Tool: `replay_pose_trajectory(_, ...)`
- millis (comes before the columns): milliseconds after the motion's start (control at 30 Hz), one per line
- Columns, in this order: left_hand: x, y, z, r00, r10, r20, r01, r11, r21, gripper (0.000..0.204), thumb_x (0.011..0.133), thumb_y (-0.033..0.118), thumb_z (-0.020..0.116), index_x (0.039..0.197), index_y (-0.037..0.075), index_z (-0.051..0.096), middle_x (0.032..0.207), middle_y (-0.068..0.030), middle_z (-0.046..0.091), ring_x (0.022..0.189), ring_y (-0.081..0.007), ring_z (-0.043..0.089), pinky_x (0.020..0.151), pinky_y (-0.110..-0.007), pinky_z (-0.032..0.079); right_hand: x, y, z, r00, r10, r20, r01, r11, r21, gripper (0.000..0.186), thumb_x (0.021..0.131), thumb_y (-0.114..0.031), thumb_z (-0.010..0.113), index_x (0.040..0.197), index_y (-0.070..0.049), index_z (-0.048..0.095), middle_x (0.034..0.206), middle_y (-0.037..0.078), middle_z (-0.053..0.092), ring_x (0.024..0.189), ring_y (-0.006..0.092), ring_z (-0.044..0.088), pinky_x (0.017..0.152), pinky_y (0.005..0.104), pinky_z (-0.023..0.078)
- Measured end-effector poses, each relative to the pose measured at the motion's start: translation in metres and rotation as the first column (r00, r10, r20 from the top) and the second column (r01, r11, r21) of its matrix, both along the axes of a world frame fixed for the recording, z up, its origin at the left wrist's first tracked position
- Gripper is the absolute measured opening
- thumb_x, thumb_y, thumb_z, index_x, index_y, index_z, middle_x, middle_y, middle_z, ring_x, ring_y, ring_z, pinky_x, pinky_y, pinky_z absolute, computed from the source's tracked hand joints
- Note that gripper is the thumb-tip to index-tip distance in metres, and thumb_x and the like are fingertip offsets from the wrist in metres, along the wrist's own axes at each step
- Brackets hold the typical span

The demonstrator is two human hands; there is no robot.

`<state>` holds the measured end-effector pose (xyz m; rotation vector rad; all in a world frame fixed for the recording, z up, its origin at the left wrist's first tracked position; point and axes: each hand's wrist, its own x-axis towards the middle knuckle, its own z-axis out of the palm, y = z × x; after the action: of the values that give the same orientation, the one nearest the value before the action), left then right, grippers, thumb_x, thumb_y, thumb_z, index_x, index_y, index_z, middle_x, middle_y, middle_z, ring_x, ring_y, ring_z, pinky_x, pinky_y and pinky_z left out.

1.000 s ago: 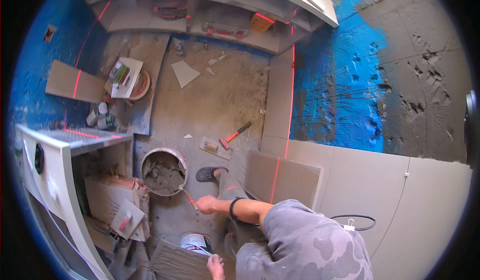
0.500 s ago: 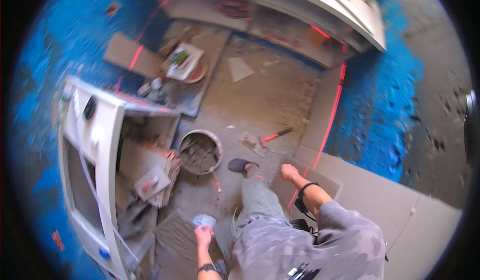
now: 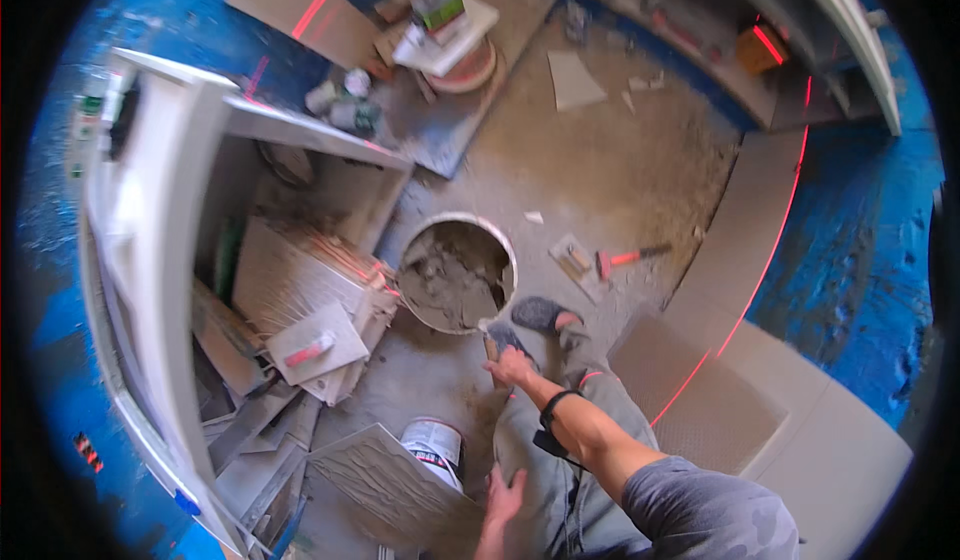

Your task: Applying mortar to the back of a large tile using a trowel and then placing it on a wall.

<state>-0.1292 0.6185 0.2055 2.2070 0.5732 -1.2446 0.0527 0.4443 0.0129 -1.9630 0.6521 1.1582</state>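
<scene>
Take the mortar bucket as the centre of your clock. A white cabinet stands at nine o'clock, on your far left. Inside its open side, between eight and nine, is a stack of tiles, and a flat float with a red handle lies on it at eight. A grey slab with a ridged coat tilts between six and seven, overlapping a white pail at six; whether they touch, you cannot tell. Your bucket is well filled with lumpy grey mortar. Between five and six, your left hand is open and empty, fingers spread beside your leg. Your right hand, at five o'clock and just outside the bucket's rim, has its fingers wrapped around a short handle; the tool's far end is hard to make out. On the floor at three o'clock lie a trowel and, just beyond, a hammer with a red-orange handle. A textured panel sits at four, crossed by a red laser line.
</scene>
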Motion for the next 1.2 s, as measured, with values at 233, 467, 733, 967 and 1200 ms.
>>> replay_pose_trajectory(233,0.068,-0.026,-0.023,0.941,-0.228,-0.252,0.284,0.935,0.213,0.094,0.081,0.057,0.068,0.14,-0.008,0.033,0.135,-0.032,0.049,0.121,-0.0467,0.052,0.099,-0.051,0.044,-0.004,0.034,-0.06,0.955,-0.292,-0.052,0.287,0.954,-0.092,0.054,0.086,-0.032,0.061,0.116,0.011,0.055,0.11,0.03,0.065,0.109,0.0447,0.062,0.094,0.0495,0.052)
replay_pose_trajectory(467,0.092,-0.013,-0.025,0.921,-0.277,-0.272,0.329,0.93,0.166,0.092,0.081,0.055,0.067,0.139,-0.008,0.034,0.135,-0.0323,0.049,0.121,-0.0461,0.052,0.101,-0.051,0.043,-0.025,-0.052,0.003,0.999,-0.005,-0.045,0.01,0.993,0.12,0.05,0.083,-0.038,0.061,0.114,0.001,0.059,0.105,0.028,0.067,0.104,0.0438,0.064,0.091,0.0507,0.05)
replay_pose_trajectory(733,0.093,-0.036,-0.029,0.923,-0.328,-0.201,0.368,0.906,0.21,0.084,0.08,0.054,0.068,0.129,-0.008,0.041,0.127,-0.0324,0.055,0.115,-0.0465,0.057,0.097,-0.052,0.045,-0.001,-0.153,-0.031,0.991,0.114,0.072,-0.117,0.992,0.045,0.061,0.098,-0.058,0.041,0.108,-0.001,0.061,0.099,0.026,0.068,0.097,0.0455,0.065,0.085,0.0529,0.051)
replay_pose_trajectory(967,0.085,-0.058,-0.037,0.893,-0.379,-0.242,0.441,0.843,0.309,0.092,0.079,0.053,0.068,0.138,-0.011,0.034,0.131,-0.0337,0.051,0.118,-0.0454,0.055,0.099,-0.051,0.045,-0.068,-0.204,0.016,0.981,0.192,-0.041,-0.194,0.98,-0.047,0.051,0.096,-0.049,0.045,0.108,-0.002,0.06,0.104,0.024,0.068,0.097,0.0407,0.066,0.082,0.0541,0.053)
replay_pose_trajectory(1200,0.086,-0.087,-0.046,0.865,-0.434,-0.253,0.5,0.79,0.354,0.097,0.079,0.054,0.067,0.138,-0.015,0.032,0.138,-0.0344,0.046,0.125,-0.0447,0.051,0.104,-0.048,0.043,-0.046,-0.152,-0.076,0.83,0.131,0.542,-0.046,0.985,-0.167,0.022,0.088,-0.022,0.061,0.101,-0.005,0.055,0.095,0.017,0.055,0.078,0.0378,0.065,0.065,0.0469,0.056)
